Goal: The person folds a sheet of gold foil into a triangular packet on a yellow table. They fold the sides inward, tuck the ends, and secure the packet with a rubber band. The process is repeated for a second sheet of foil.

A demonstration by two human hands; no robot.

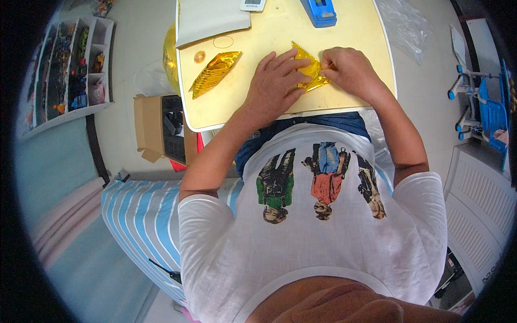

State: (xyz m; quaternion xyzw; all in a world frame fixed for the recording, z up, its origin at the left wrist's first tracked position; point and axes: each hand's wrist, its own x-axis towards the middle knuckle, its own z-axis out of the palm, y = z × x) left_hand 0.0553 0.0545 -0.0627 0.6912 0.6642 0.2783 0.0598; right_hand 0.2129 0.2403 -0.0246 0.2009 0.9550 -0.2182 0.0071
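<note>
On the pale yellow table (250,101), my left hand (278,82) lies palm down with its fingers spread, the fingertips resting on a folded piece of gold foil paper (303,52). My right hand (348,73) pinches the right edge of this foil between thumb and curled fingers. Part of the foil is hidden under both hands. To the left of my left hand sits a nested stack of folded gold foil pieces (216,74), lying slantwise and apart from the hand.
Beyond the hands stand a blue tape dispenser (321,16), a white device (253,5) and a stack of grey-backed sheets (218,20). A rubber band (223,36) and a small round object (199,56) lie at the left. An opened cardboard box (149,129) is on the floor.
</note>
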